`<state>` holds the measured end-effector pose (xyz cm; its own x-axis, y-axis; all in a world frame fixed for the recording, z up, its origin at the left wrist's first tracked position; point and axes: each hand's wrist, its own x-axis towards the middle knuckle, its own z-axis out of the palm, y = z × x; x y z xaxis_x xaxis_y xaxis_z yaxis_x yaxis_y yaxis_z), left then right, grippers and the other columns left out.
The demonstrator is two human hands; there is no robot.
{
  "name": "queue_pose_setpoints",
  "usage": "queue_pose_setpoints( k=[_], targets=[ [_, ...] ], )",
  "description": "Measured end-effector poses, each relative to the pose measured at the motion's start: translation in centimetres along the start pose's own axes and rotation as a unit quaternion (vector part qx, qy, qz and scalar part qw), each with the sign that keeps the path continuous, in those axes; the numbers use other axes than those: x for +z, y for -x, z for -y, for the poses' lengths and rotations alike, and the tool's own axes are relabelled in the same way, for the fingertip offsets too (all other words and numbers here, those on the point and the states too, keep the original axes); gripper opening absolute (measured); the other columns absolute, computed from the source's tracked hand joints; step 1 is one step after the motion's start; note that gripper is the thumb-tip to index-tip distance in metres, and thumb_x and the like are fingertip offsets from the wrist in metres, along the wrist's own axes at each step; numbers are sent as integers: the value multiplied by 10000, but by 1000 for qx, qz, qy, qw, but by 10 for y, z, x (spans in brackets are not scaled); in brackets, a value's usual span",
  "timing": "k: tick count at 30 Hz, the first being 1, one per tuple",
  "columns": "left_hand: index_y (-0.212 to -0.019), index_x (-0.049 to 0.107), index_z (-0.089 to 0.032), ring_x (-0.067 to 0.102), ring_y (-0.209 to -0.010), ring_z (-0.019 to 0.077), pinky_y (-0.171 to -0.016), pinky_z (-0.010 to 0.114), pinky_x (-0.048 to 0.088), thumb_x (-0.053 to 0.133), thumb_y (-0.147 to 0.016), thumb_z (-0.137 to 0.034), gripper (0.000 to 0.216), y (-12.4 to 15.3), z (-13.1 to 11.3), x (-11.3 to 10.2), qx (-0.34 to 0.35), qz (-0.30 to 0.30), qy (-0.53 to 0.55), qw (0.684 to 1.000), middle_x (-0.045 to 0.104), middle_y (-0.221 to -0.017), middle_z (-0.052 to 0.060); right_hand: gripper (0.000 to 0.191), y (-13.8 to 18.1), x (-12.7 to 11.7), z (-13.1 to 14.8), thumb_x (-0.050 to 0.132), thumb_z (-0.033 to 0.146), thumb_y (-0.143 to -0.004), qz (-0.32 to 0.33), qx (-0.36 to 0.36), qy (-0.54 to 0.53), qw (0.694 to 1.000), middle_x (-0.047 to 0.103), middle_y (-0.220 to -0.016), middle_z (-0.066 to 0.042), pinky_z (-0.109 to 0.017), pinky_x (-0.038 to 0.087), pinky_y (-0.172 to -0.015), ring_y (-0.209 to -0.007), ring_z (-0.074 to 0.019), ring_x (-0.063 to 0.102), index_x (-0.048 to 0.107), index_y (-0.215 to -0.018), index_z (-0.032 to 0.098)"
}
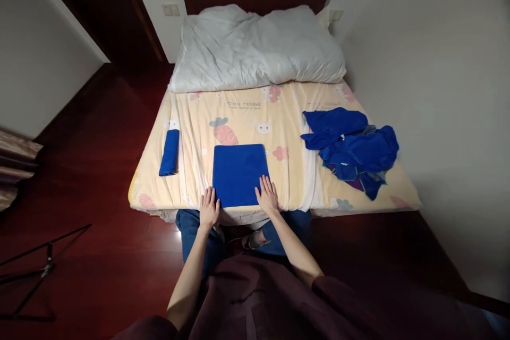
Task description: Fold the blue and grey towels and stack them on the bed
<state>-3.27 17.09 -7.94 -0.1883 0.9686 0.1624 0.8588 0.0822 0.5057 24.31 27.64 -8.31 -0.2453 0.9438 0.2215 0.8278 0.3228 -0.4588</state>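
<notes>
Both your hands lie flat and open, gripping nothing: your left hand (209,207) rests at the near left corner of the folded blue cloth (238,172), your right hand (266,195) on its near right corner. That cloth sits low in the frame's centre, by the near edge of the sheet (290,133). Uneven pressure could skew its layers or drag it off that edge.

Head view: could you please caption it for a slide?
Left hand and right hand touch folded blue cloth on the bed.
</notes>
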Motion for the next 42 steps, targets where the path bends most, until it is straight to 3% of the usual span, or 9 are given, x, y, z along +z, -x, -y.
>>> queue_pose_setpoints(
  k=[8,12,17,21,24,27,31,37,42],
  targets=[
    [-1583,324,-184,220,-1550,283,-1253,544,256,444,-955,-218,640,62,14,-4,27,-13,91,995,324,-1639,132,509,88,-13,-28,331,343,-1059,-74,11,-59,995,464,-1568,-119,-516,290,-1240,-1501,-244,368,467,-1519,175],
    [-1535,394,-177,343,-1501,297,-1228,532,321,483,-933,-250,613,81,11,3,-30,-44,156,986,402,-1587,154,482,125,-12,-23,353,301,-1044,-116,34,-124,985,510,-1526,-141,-516,373,-1199,-1476,-252,403,502,-1484,174],
    [-1427,498,-197,657,-1170,285,-992,472,555,572,-878,-360,577,74,9,3,-171,-63,263,947,645,-1292,151,430,120,-16,-21,428,282,-1004,-182,83,-135,970,650,-1340,-155,-489,484,-1083,-1254,-266,593,575,-1393,173],
    [-1450,461,-221,722,-948,216,-905,396,584,609,-846,-359,637,55,7,-7,-221,-21,319,922,721,-1072,78,396,98,-27,-20,501,249,-954,-182,66,-95,977,673,-1286,-141,-482,472,-1072,-1209,-276,591,635,-1320,176],
    [-1439,493,-228,716,-867,203,-892,392,582,621,-827,-335,635,40,5,-15,-190,-3,289,938,713,-998,48,412,82,-35,-18,504,181,-914,-145,24,-72,987,652,-1320,-125,-464,447,-1091,-1230,-272,565,667,-1292,181],
    [-1389,565,-208,693,-863,215,-862,400,588,571,-816,-245,574,30,2,-20,-112,7,223,968,674,-1018,74,436,70,-38,-17,510,154,-888,-91,3,-55,994,649,-1333,-113,-449,444,-1077,-1222,-275,565,684,-1285,194],
    [-1227,685,-218,611,-1122,308,-1004,477,517,541,-797,-137,461,23,-6,-25,-10,-9,44,999,609,-1221,144,494,59,-38,-20,517,108,-851,-36,-10,-27,999,668,-1320,-98,-449,430,-1049,-1218,-281,561,681,-1305,210],
    [-1168,687,-231,471,-1353,322,-1131,500,411,550,-764,-83,452,6,-12,-21,104,52,-34,993,566,-1409,123,540,49,-34,-18,532,54,-817,-5,-27,5,1000,703,-1265,-90,-452,401,-1017,-1187,-295,554,681,-1310,217],
    [-1156,697,-203,519,-1326,309,-1120,494,420,497,-785,-59,446,-7,-7,-15,106,77,-35,991,626,-1366,133,500,46,-32,-15,570,72,-830,7,-30,9,999,707,-1261,-88,-454,394,-998,-1173,-302,550,683,-1296,214]
  ],
)
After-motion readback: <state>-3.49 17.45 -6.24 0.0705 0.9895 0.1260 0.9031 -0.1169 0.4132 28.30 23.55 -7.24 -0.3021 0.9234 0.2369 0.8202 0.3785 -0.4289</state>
